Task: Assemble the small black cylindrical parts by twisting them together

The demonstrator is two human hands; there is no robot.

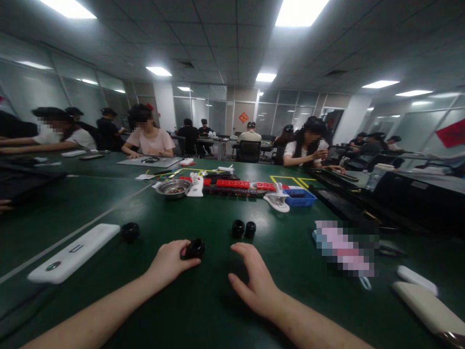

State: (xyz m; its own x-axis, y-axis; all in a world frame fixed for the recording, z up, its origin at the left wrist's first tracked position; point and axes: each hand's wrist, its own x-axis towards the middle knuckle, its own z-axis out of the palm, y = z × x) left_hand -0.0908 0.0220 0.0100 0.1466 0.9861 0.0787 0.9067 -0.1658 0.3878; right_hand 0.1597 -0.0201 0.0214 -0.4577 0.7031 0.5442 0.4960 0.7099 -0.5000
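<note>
Left hand (170,263): your fingers grasp a black piece (196,248), hiding its left part.
Right hand (256,281): your fingers curve apart, free.
Black pair (238,230): beyond these fingers, details too dark.

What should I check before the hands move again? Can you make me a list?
1. Left hand has a black piece between thumb and fingers: ok.
2. Right hand is holding nothing, fingers apart: ok.
3. Two black pieces stand side by side beyond the right hand: ok.
4. All four black pieces are close together: not ok; one lone piece is by the white bar.
5. Held piece is off the table: cannot tell.
</note>
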